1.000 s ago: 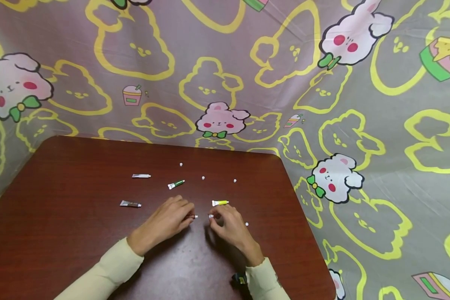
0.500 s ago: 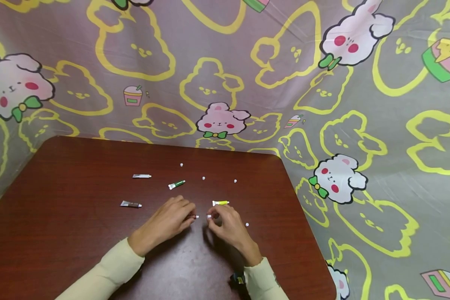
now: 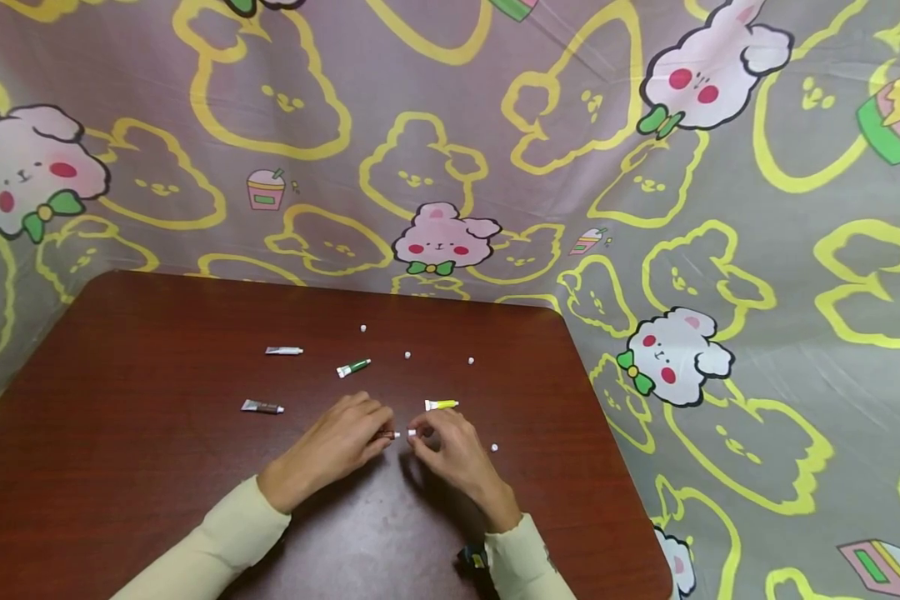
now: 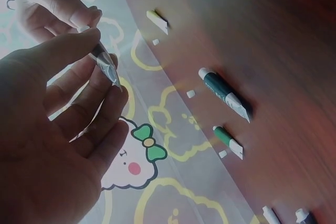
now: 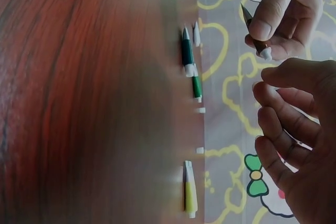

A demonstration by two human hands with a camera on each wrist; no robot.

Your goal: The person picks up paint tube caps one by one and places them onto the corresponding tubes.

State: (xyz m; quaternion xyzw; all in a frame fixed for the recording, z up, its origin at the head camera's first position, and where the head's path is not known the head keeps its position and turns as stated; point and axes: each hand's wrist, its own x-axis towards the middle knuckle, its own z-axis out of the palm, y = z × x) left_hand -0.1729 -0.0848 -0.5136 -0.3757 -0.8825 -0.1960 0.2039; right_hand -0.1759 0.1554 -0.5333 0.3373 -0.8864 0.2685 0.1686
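My left hand (image 3: 337, 437) grips a small brown paint tube (image 5: 248, 18) between thumb and fingers, its bare white nozzle (image 3: 396, 435) pointing right. A white cap (image 3: 411, 432) is pinched in the fingertips of my right hand (image 3: 457, 454), a short gap from that nozzle and in line with it. In the right wrist view the right fingers hide the cap. Just beyond the right hand lies a yellow tube (image 3: 442, 405). A dark teal tube (image 4: 223, 92) on the table shows in both wrist views but is hidden in the head view.
Farther back on the brown table (image 3: 157, 333) lie a green tube (image 3: 354, 367), a white tube (image 3: 283, 351) and, at left, a dark brown tube (image 3: 262, 407). Several loose white caps are scattered about, one cap (image 3: 494, 447) right of my right hand. A patterned curtain (image 3: 330, 183) stands behind.
My right hand has moved slightly left with the cap, narrowing the gap to the tube's nozzle. The left hand with the tube has barely shifted. The things on the table lie unchanged.
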